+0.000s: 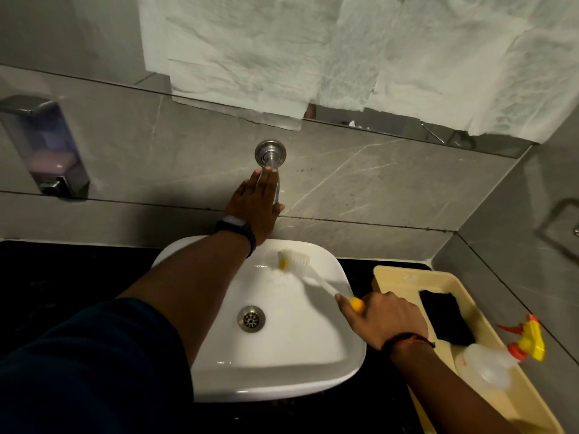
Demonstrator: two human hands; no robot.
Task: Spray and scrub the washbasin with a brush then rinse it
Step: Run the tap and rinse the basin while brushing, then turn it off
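Note:
The white washbasin [313, 364] sits on a black counter, with a metal drain [251, 318] near its middle. My right hand [383, 317] grips the yellow end of a white brush [316, 281]; its bristled head rests on the basin's far inner wall. My left hand [255, 203] lies flat with fingers together on top of the wall-mounted steel tap [271, 158], hiding most of the spout. A clear spray bottle [492, 363] with a yellow and orange trigger lies in the cream tray to the right.
The cream tray [404, 278] on the counter right of the basin also holds a black scrub pad [445, 317]. A soap dispenser [47, 148] hangs on the left wall. White paper [313, 51] covers the mirror above. The black counter [62, 277] extends left.

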